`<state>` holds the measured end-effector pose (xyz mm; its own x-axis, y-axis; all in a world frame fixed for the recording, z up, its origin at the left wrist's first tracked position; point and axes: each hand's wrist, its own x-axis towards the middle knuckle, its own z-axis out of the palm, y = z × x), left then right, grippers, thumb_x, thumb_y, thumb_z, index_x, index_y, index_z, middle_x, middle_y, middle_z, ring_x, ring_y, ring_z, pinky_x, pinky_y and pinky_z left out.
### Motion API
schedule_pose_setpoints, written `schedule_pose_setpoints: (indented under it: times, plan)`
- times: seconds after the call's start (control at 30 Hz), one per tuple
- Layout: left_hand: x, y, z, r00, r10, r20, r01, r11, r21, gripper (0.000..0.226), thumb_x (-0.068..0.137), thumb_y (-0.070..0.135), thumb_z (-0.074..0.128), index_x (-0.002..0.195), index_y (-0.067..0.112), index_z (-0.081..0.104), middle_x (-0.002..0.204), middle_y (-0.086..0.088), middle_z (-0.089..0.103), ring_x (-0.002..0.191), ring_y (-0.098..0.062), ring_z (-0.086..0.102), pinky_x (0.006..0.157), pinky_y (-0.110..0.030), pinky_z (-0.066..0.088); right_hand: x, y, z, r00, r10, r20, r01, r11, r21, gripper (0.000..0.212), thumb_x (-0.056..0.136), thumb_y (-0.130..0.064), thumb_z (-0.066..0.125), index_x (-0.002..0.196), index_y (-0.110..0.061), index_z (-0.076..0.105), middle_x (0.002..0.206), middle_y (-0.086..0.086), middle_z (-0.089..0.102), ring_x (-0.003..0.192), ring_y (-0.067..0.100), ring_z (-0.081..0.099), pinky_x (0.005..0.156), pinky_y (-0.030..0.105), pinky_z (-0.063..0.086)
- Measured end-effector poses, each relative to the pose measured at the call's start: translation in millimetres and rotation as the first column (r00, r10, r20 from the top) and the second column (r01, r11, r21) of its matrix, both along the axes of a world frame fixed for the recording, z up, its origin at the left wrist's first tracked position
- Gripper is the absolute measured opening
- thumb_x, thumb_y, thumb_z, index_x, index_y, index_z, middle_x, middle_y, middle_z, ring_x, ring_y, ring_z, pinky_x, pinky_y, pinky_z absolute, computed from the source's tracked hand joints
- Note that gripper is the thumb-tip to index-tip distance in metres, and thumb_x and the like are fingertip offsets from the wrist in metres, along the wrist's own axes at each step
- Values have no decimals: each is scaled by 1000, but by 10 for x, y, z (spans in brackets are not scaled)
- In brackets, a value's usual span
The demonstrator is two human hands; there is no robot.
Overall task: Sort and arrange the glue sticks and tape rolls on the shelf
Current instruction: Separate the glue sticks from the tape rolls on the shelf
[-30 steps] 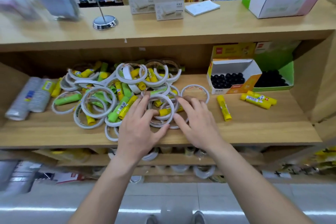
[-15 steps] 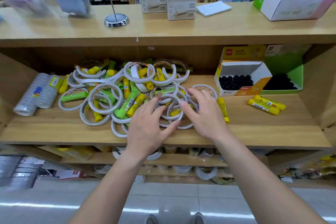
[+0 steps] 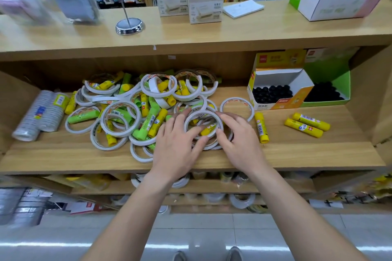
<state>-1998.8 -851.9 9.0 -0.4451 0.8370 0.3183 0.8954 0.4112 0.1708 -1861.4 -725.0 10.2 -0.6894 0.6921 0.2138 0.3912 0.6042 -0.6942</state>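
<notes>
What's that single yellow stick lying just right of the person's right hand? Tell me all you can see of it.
It is a glue stick: a bright yellow tube, plastic by the look, with a white printed label along its middle. It lies flat on the wooden shelf, its length running front to back. The right hand is close beside it but apart. Its far end comes near a white tape roll; whether they touch is unclear. Two similar sticks lie further right.

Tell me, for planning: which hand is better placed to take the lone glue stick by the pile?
Right, likely: the right hand lies beside that glue stick; the left hand rests farther off, across the tape rolls.
</notes>
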Motion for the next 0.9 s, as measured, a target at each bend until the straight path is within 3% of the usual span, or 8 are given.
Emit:
schedule_pose_setpoints:
  times: [0.17,0.37,0.43,0.5,0.6,0.7,0.77,0.9]
  plan:
    - [28,91,46,995,20,96,-19,1000,-17,37,93,57,49,118,37,66,151,2,38,136,-22,36,110,-45,31,20,1,12,998,-10,-62,9,1000,-25,45,97,-21,59,142,-21,54,136,-7,57,129,10,47,111,31,39]
    - [-10,69,28,938,-116,326,22,960,278,23,83,35,77,103,26,71,125,6,59,122,-13,51,101,-37,46,28,26,37,1000,-14,-28,12,998,-64,51,97,-31,62,146,-24,48,141,-8,55,132,13,44,108,26,33]
    - [29,40,34,931,-111,347,-17,938,346,28,82,28,80,105,24,63,133,5,54,132,-9,46,106,-33,45,33,43,50,997,61,-39,-63,995,-71,51,98,-29,62,146,-23,48,142,-9,54,134,12,45,112,29,35]
    - [66,26,49,938,-152,310,26,927,374,43,85,22,76,122,23,55,146,2,47,140,-10,40,111,-35,41,25,66,63,991,127,-32,-131,982,-139,54,98,-20,58,150,-23,45,143,-11,53,136,10,44,114,35,37]
    - [81,35,101,965,-145,220,106,978,182,70,87,54,65,148,35,36,160,5,29,143,-18,34,115,-39,35,47,111,47,987,159,-33,-162,958,-236,68,85,-10,48,151,-28,42,141,-16,53,136,9,43,114,42,38]
    - [46,57,127,990,-92,107,98,994,-50,96,71,85,58,152,46,26,163,6,16,142,-24,32,113,-44,34,90,187,21,981,194,-10,-189,947,-260,76,80,-3,46,151,-31,38,133,-33,49,136,9,43,113,42,39]
    - [35,56,120,991,-92,97,96,995,-34,92,73,81,62,151,46,28,162,6,19,140,-23,35,112,-45,38,101,210,35,978,205,48,-192,962,-196,74,86,-4,53,152,-31,35,130,-35,47,135,10,41,113,40,39]
    - [49,55,88,989,-80,121,77,997,25,79,81,73,59,150,43,34,161,6,23,142,-22,34,114,-43,34,251,166,85,990,122,72,-129,986,107,62,90,-13,62,149,-21,43,133,-8,56,125,13,45,108,32,40]
